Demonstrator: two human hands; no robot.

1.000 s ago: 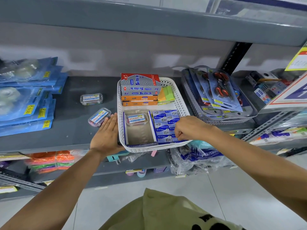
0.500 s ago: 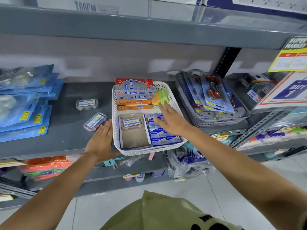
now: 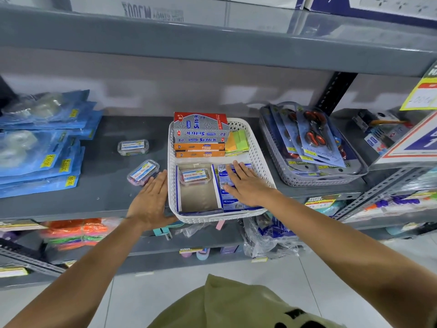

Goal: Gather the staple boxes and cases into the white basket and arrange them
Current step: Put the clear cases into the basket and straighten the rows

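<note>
The white basket (image 3: pixel 260 157) sits at the front edge of the grey shelf (image 3: pixel 106 185). In its front right part lie several small blue staple boxes (image 3: pixel 227 202), and my right hand (image 3: pixel 246 183) rests flat on them, fingers spread. A clear plastic case (image 3: pixel 194 175) lies in an open cardboard tray (image 3: pixel 198 197) at the basket's front left. My left hand (image 3: pixel 151 200) presses flat against the basket's left outer wall. Two more clear cases (image 3: pixel 142 172) (image 3: pixel 133 147) lie on the shelf left of the basket.
Grey and orange boxes (image 3: pixel 201 136) and coloured sticky notes (image 3: pixel 237 140) fill the basket's back. A grey basket of scissor packs (image 3: pixel 312 147) stands to the right. Blue tape packs (image 3: pixel 40 143) are stacked at the left. A shelf board runs overhead.
My right hand went from gripping the basket's front right rim to lying flat on the blue staple boxes. The left hand stayed against the basket's left side.
</note>
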